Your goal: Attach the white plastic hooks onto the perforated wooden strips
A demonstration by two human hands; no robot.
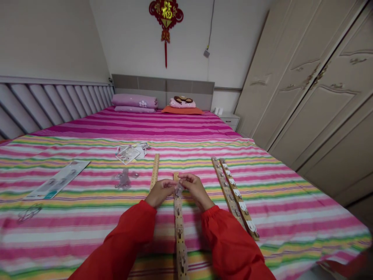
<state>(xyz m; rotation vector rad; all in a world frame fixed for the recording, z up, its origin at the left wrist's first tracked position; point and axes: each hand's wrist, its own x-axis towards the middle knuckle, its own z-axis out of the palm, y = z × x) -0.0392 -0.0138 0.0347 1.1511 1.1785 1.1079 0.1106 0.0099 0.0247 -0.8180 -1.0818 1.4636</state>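
My left hand and right hand both pinch a small clear piece over the wooden strip between them.

Your sleeves are red; the bed sheet is striped pink, green, yellow and white; the strip is tan.

We are looking over a striped bedsheet that is covering a wide bed. On the right, two wooden strips carrying white hooks are lying side by side. A bare wooden strip is lying near some torn clear packets, and a long packaging card is resting further left. Pink pillows are leaning against the grey headboard. A red knot ornament is hanging above, and a cream wardrobe is standing along the right.
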